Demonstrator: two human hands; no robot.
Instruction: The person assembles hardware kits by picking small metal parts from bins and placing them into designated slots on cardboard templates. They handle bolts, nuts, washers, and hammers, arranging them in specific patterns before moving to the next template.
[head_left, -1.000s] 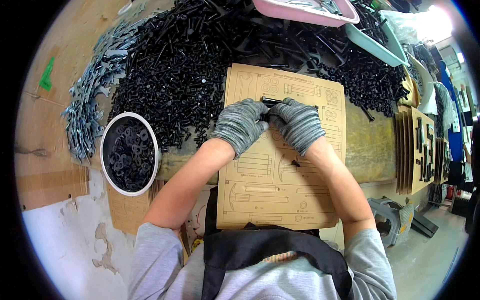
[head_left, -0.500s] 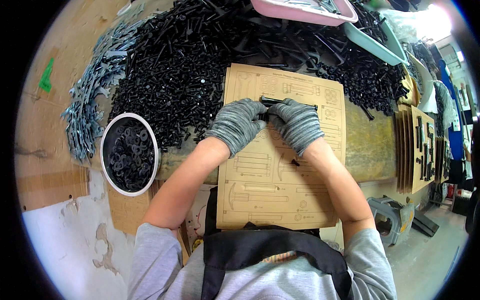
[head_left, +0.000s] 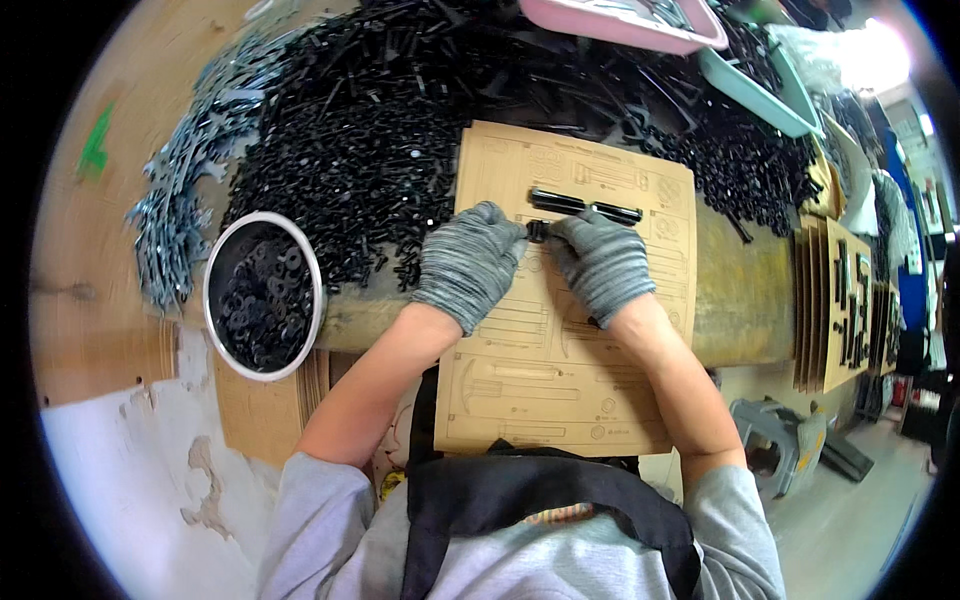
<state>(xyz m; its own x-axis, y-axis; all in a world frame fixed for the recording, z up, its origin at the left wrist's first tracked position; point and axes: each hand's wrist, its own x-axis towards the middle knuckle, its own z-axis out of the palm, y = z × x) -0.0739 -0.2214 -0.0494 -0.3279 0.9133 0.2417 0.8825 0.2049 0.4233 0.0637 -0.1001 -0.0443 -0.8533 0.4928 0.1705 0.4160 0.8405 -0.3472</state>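
Small, dark, blocky metal fastener (head_left: 538, 232), pinched over the upper middle of a tan, rectangular cardboard sheet (head_left: 490, 425) printed with line drawings of hardware; exact form too small to tell. Left hand (head_left: 472, 265), in a grey striped knit glove, with fingertips narrowed on the near side of the piece; right hand (head_left: 600, 258), likewise gloved, closing on it from the right. Step in hand, by judgement: joining or orienting the fastener between both hands. Next move, by judgement, calling for a steady two-sided pinch and fine alignment. Just beyond the fingertips: long, black, rod-shaped metal pieces (head_left: 558, 202) lying on the sheet. Farther left: broad heap of small black metal bolts (head_left: 340, 170) and a round, white-rimmed tub (head_left: 265, 376) of black ring washers (head_left: 265, 300).
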